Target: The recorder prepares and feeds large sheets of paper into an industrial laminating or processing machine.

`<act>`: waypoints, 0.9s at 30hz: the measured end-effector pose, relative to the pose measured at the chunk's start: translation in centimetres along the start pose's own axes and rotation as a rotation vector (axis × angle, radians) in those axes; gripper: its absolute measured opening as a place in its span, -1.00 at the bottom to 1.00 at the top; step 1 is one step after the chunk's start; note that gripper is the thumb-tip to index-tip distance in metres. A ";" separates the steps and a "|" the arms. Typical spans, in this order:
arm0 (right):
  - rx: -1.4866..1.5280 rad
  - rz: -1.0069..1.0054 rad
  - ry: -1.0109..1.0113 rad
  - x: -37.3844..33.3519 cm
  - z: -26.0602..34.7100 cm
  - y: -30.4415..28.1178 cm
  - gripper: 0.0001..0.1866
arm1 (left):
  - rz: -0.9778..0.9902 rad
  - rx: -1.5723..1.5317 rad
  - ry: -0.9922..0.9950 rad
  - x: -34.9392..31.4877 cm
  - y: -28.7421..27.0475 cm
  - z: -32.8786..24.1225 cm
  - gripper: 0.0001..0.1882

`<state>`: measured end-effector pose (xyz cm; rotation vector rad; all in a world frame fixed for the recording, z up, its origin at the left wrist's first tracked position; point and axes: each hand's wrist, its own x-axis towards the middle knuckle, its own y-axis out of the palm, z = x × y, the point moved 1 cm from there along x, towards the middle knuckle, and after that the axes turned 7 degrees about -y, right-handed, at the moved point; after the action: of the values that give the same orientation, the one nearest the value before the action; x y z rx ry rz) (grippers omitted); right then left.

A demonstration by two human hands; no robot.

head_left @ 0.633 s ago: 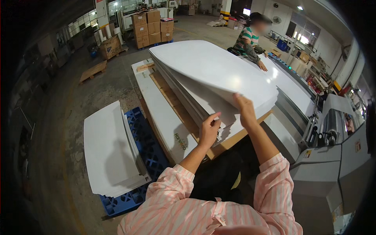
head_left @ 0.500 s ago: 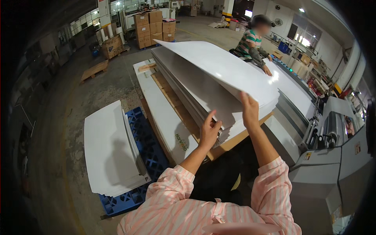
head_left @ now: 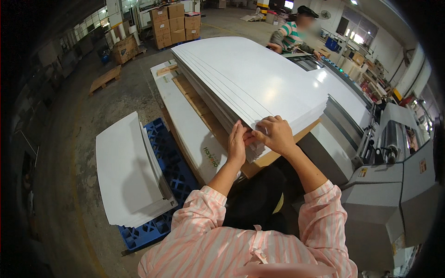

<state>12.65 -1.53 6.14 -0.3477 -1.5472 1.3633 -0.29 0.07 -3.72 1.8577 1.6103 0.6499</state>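
Sheets (head_left: pixel 259 78) lie stepped along one edge, perhaps why my left hand (head_left: pixel 237 143) and right hand (head_left: pixel 277 134) meet near their corner, though I cannot tell either grip's hold.

A hand could sweep over the large white sheet stack (head_left: pixel 273 69) from its middle toward the far left, but at the near left corner the left hand (head_left: pixel 237 143) and right hand (head_left: pixel 278 134) crowd the way. The grey machine (head_left: pixel 375 194) bars the right, a co-worker (head_left: pixel 292 34) the far right; leftward, room runs above the lower, smaller sheet stack (head_left: pixel 127 167).
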 end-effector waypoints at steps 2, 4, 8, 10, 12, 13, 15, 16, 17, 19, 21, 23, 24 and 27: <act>-0.031 0.023 0.015 0.1 0.0 -0.3 -0.69 | -0.005 -0.003 -0.001 -0.7 1.2 -0.5 -0.42; 0.050 0.069 0.139 0.3 0.1 -0.5 -0.68 | -0.013 -0.004 0.006 -0.7 1.5 -0.5 -0.44; 0.033 0.052 0.260 0.9 0.0 -0.4 -0.73 | -0.010 0.112 0.045 -0.5 1.1 -0.5 -0.41; -0.324 -0.084 0.005 0.9 0.4 -1.0 -0.79 | 0.001 0.106 0.046 -0.5 1.4 -0.8 -0.39; -0.299 -0.158 -0.135 0.2 -0.9 -1.1 -0.79 | -0.036 0.103 0.017 -0.8 1.9 -1.2 -0.35; -0.270 -0.230 -0.282 0.1 -1.1 -1.3 -0.77 | -0.033 0.104 0.018 -0.7 1.9 -1.3 -0.35; -0.208 -0.256 -0.288 0.1 -1.2 -1.1 -0.75 | -0.137 0.190 0.051 -0.8 1.9 -1.4 -0.28; -0.150 -0.279 -0.289 -0.1 -1.4 -1.2 -0.72 | -0.129 0.193 0.048 -0.8 2.3 -1.4 -0.28; -0.162 -0.283 -0.276 -0.2 -2.3 -0.8 -0.72 | -0.158 0.274 0.095 -1.0 3.0 -1.4 -0.29; 0.266 -0.207 -0.051 0.3 -4.8 0.2 -0.73 | -0.211 0.436 0.192 -1.3 4.4 -1.3 -0.30; 0.521 -0.101 0.229 2.1 -4.3 -1.1 -0.66 | -0.241 0.463 0.249 -0.3 3.2 -0.4 -0.64; 1.045 -0.374 0.498 3.4 -5.1 -2.5 -0.63 | -0.102 0.523 0.092 0.9 1.5 0.4 -0.74; 1.075 -0.443 0.506 3.6 -5.8 -2.9 -0.63 | -0.127 0.447 0.068 0.6 1.7 0.5 -0.75; 0.717 -0.566 0.328 3.5 -5.2 -2.0 -0.63 | -0.099 0.352 0.097 0.2 1.1 0.6 -0.81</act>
<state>15.98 3.50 8.84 0.2858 -0.7265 1.2262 0.93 0.12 -3.38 1.9989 1.9690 0.4397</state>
